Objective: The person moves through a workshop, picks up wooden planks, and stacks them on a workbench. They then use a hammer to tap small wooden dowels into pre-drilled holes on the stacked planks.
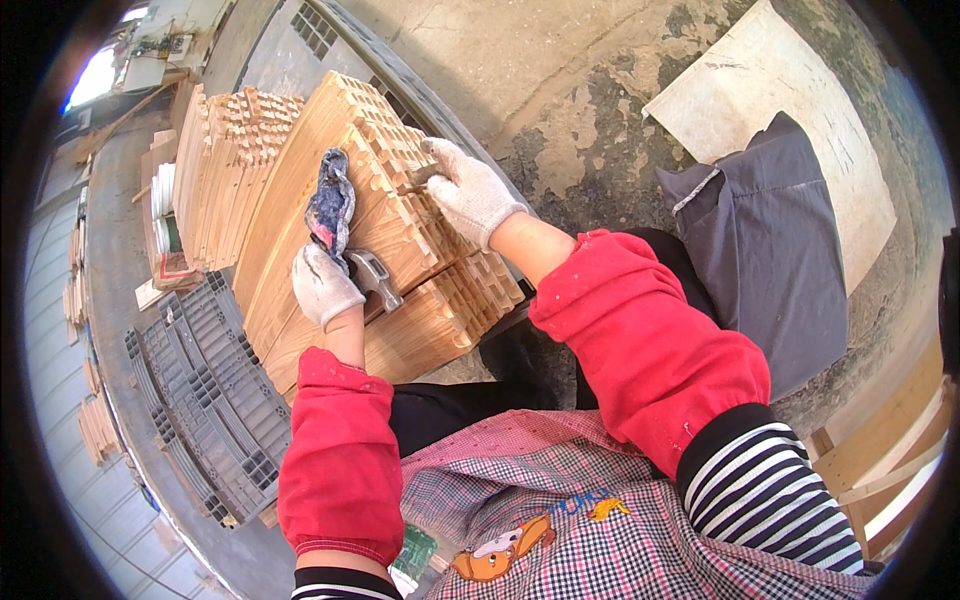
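My left hand (322, 286), in a white work glove, grips a hammer (378, 279) together with a blue and pink rag (330, 207) that lies up across the stack. My right hand (468, 193), also gloved, presses its fingers on the notched end of a stack of light wooden boards (300, 240). The stack leans tilted in front of me, its slotted edges facing right. Red sleeve covers wrap both forearms.
A second stack of notched boards (225, 165) stands behind the first. Grey plastic pallets (215, 385) lie at the left. A grey cloth (770, 260) and a pale board (790, 110) lie on the concrete floor at the right. Wooden frame pieces (890, 450) stand at the lower right.
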`<move>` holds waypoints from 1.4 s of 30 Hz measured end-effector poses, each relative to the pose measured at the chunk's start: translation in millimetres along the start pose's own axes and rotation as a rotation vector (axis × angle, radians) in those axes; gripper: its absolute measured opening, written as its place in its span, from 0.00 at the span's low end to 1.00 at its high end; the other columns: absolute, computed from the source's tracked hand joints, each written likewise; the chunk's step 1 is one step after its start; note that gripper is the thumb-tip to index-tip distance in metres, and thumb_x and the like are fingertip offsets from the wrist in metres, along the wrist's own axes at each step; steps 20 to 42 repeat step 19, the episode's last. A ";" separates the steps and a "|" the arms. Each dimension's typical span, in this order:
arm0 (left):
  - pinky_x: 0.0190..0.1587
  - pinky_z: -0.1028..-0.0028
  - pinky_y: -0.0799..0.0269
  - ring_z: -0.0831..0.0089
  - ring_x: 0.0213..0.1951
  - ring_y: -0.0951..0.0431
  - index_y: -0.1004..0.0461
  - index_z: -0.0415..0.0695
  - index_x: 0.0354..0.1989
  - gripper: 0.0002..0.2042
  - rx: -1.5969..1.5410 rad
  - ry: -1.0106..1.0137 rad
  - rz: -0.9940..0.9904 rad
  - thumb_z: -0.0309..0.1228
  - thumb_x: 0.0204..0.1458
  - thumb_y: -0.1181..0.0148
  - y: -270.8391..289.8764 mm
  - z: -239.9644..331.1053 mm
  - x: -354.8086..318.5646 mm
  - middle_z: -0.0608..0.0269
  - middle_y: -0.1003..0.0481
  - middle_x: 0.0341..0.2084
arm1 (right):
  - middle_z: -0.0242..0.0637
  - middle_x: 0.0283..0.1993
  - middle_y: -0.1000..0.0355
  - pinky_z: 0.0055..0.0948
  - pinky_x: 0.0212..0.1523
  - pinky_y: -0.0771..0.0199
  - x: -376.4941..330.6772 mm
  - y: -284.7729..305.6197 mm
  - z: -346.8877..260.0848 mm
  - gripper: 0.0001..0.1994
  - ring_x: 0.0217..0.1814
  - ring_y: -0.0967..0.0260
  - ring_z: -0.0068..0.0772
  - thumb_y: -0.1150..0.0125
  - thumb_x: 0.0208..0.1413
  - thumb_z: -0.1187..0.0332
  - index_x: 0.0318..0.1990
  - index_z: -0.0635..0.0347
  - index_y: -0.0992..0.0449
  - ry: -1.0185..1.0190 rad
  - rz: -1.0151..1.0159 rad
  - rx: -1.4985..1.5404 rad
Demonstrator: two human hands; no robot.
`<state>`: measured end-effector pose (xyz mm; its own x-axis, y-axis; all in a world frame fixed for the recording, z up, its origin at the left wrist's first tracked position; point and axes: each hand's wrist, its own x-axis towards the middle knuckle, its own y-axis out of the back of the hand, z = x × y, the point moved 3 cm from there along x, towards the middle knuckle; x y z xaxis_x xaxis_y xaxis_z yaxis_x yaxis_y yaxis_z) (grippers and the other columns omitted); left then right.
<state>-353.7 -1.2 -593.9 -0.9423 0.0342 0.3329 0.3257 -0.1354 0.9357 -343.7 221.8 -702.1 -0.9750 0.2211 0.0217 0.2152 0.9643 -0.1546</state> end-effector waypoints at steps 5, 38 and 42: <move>0.44 0.58 0.37 0.49 0.40 0.30 0.29 0.38 0.34 0.17 -0.017 -0.009 0.012 0.38 0.58 0.61 1.0 2.7 0.3 0.47 0.28 0.34 | 0.56 0.47 0.30 0.41 0.51 0.34 -1.3 2.4 -14.1 0.21 0.50 0.34 0.55 0.54 0.52 0.67 0.54 0.62 0.35 0.048 0.003 0.033; 0.46 0.59 0.37 0.51 0.41 0.29 0.28 0.38 0.36 0.17 -0.035 0.026 0.014 0.39 0.58 0.59 1.5 3.0 0.8 0.47 0.27 0.36 | 0.60 0.53 0.35 0.41 0.56 0.38 -0.8 2.0 -43.1 0.27 0.55 0.36 0.55 0.52 0.54 0.60 0.60 0.60 0.41 0.029 -0.146 -0.085; 0.46 0.59 0.37 0.51 0.41 0.29 0.28 0.38 0.36 0.17 -0.035 0.026 0.014 0.39 0.58 0.59 1.5 3.0 0.8 0.47 0.27 0.36 | 0.60 0.53 0.35 0.41 0.56 0.38 -0.8 2.0 -43.1 0.27 0.55 0.36 0.55 0.52 0.54 0.60 0.60 0.60 0.41 0.029 -0.146 -0.085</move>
